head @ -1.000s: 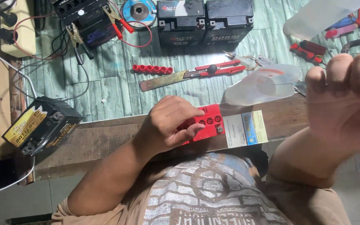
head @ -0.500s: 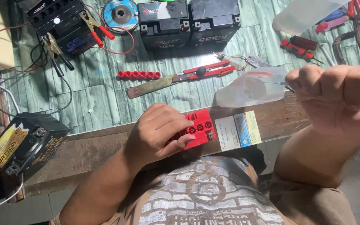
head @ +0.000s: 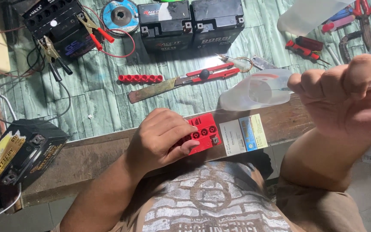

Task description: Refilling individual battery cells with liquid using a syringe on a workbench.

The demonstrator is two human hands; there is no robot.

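Observation:
My left hand [head: 162,139] rests on top of a small battery with a red lid [head: 202,133] and a white and blue label, which I hold against my lap at the bench edge. Several round filler holes show in the lid beside my fingers. My right hand [head: 348,96] is raised close to the camera, closed around a thin white tube whose end reaches to the right. Just left of that fist lies a cut-open clear plastic bottle [head: 258,88] on the bench.
On the green-patterned bench [head: 91,103] lie a red strip of caps [head: 140,78], a red-handled knife [head: 181,81], two black batteries [head: 192,21], a grinding disc [head: 121,15], a black battery with clip leads [head: 59,25], and tools at the far right. Another black battery [head: 20,154] sits at the left.
My right hand has lowered and shifted slightly left, with the white tube now showing. The view has moved a little, and my left hand stays on the red lid.

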